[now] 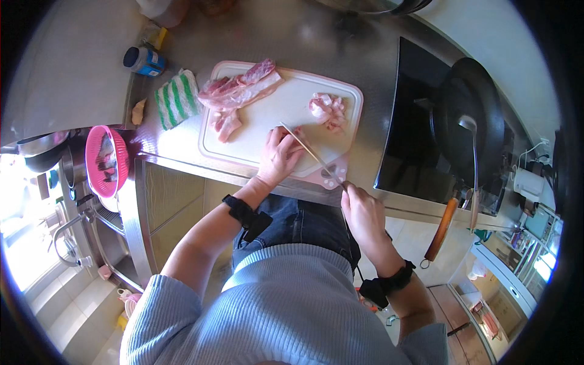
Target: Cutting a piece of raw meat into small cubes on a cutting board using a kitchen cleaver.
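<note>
My right hand [365, 212] grips the handle of a kitchen knife [312, 153], its blade slanting up and left over a white cutting board [269, 132] with a pink rim. My left hand [280, 153] presses a piece of raw meat [299, 135] against the board, fingertips close beside the blade. The fingers and the blade partly hide that piece. A long slab of raw, fatty meat [244, 86] lies at the board's upper left, one end over the rim. Below it rests a smaller chunk [226, 125]. Cut pieces [327, 110] are heaped at the right.
Left of the board are a green-striped cloth [177, 99], a blue-labelled jar [145, 61] and a pink basket [122, 159] holding fish. To the right, a black wok [470, 123] with a ladle [474, 150] sits on a glass cooktop [406, 150]; its wooden handle [442, 230] overhangs the counter edge.
</note>
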The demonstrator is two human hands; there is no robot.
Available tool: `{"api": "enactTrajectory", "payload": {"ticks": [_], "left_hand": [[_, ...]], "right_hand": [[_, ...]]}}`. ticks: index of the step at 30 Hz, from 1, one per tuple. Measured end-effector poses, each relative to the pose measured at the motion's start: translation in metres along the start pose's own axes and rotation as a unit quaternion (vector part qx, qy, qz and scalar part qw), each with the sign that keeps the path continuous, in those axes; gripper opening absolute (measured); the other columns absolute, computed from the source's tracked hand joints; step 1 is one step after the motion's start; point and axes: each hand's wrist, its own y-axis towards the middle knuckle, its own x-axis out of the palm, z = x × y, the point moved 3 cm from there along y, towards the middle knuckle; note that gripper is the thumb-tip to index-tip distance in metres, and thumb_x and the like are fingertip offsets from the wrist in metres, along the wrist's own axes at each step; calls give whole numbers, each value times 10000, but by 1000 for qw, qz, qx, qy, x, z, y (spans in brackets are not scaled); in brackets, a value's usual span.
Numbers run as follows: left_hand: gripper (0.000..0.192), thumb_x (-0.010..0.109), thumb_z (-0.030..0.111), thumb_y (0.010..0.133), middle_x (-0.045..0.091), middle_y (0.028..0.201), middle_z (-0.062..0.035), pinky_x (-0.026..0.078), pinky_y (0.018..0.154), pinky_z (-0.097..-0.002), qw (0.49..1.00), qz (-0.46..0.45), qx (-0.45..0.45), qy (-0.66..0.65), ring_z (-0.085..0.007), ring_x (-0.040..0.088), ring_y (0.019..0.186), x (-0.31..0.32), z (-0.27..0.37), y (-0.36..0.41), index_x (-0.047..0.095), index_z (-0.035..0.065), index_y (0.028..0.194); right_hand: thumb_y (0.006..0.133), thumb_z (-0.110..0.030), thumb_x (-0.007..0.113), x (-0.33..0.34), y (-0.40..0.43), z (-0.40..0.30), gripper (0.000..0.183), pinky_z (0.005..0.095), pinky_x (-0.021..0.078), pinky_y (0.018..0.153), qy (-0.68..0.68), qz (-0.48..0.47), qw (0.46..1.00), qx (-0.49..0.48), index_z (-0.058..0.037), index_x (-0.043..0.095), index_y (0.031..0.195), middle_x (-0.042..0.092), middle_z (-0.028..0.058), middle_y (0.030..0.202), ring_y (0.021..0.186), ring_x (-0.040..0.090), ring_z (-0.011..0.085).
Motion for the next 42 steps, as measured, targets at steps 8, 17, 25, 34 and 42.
{"api": "enactTrajectory", "payload": {"ticks": [8, 17, 25, 34, 42], "left_hand": [[196, 664, 84, 626, 498, 870, -104, 434, 710, -374, 998, -4, -23, -59, -297, 503, 814, 5, -8, 1, 542, 49, 775], [199, 659, 76, 605, 497, 864, -107, 432, 705, -374, 998, -20, 10, -54, -300, 498, 800, 7, -14, 6, 527, 44, 750], [206, 658, 49, 605, 527, 909, -102, 442, 732, -361, 998, -23, 42, -44, -294, 512, 833, -4, -1, 14, 562, 55, 786], [186, 674, 50, 601, 560, 919, -76, 450, 737, -351, 995, -34, 7, -95, -277, 526, 837, 0, -12, 13, 583, 57, 762], [191, 680, 55, 586, 559, 917, -75, 449, 735, -348, 994, -41, 3, -99, -272, 526, 847, 1, -15, 14, 572, 53, 744]], "right_hand": [[800, -167, 555, 7, -6, -12, 142, 331, 482, 465, -7, -13, 999, 35, -49, 556, 880, 573, 94, 627, 525, 588, 241], [795, -179, 561, 10, -3, -17, 153, 325, 482, 461, -42, -13, 997, 59, -75, 568, 906, 577, 78, 635, 524, 590, 230], [799, -176, 558, 19, -4, -16, 157, 320, 483, 463, -43, -7, 996, 73, -79, 574, 922, 583, 81, 641, 528, 594, 229], [803, -166, 555, 22, -4, -16, 133, 326, 479, 450, -37, -25, 996, 75, -71, 568, 895, 582, 87, 614, 503, 587, 234], [809, -168, 550, 46, 32, -23, 112, 359, 477, 459, -23, -22, 997, 71, -56, 548, 816, 582, 117, 600, 520, 593, 256]]}}
